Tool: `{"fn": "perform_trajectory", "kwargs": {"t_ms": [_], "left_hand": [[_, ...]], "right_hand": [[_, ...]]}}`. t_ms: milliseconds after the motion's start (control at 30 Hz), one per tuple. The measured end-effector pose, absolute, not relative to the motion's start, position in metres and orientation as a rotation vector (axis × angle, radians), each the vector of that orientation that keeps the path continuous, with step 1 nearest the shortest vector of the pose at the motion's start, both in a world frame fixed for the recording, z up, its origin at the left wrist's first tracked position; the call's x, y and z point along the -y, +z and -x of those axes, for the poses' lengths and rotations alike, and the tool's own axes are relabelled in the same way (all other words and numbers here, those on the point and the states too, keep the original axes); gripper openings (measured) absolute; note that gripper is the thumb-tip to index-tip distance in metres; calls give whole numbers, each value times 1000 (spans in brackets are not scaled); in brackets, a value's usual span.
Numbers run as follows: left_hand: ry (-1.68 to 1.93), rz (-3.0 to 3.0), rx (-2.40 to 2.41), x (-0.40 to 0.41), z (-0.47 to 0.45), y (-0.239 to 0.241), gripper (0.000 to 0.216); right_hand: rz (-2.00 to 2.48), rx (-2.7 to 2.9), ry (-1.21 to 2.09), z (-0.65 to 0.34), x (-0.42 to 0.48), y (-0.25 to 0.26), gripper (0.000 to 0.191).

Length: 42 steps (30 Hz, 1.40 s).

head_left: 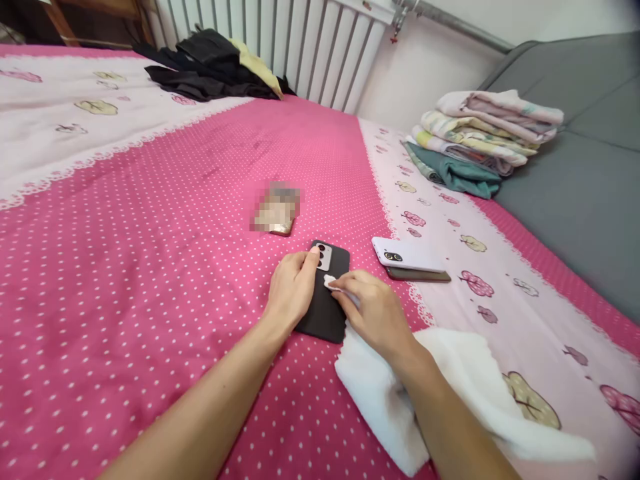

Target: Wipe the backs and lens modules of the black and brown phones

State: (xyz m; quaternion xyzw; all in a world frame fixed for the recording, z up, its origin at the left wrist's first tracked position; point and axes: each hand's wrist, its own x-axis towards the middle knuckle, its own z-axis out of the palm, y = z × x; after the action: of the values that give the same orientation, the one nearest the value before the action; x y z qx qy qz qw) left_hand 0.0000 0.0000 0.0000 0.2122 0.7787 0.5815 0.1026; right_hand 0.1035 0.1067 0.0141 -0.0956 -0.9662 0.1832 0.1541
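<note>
Left hand [290,287] presses flat on black phone [325,293]; right hand [373,313] pinches white cloth [450,393] against it.

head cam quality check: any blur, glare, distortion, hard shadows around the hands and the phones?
Head view: light is even and soft, with no hard shadows and no glare on the black phone; the left hand and right hand are sharp. A pixelated patch covers most of the third phone. Wide-angle bend curves the bedspread edges, and the top right corner is vignetted and blurred.

Left hand [293,287] pins black phone [327,293] on bed [150,233]; right hand [373,313] presses white cloth [380,393] corner near its camera.
</note>
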Motion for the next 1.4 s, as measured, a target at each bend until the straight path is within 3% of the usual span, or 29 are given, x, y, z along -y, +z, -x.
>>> {"fn": "perform_trajectory", "kwargs": {"t_ms": [367,767,1200,1400], "left_hand": [[1743,-633,-2303,-2,1,-4,50],[1706,-624,-2303,0,1,-1,50],[1721,-631,-2323,-1,0,-3,51],[1731,-650,-2321,-1,1,-4,51]], "right_hand": [[-196,2795,710,-109,-78,18,17],[574,2688,376,-103,-102,11,21],[-124,2783,763,-108,-80,18,18],[99,2755,644,-105,-87,15,19]]}}
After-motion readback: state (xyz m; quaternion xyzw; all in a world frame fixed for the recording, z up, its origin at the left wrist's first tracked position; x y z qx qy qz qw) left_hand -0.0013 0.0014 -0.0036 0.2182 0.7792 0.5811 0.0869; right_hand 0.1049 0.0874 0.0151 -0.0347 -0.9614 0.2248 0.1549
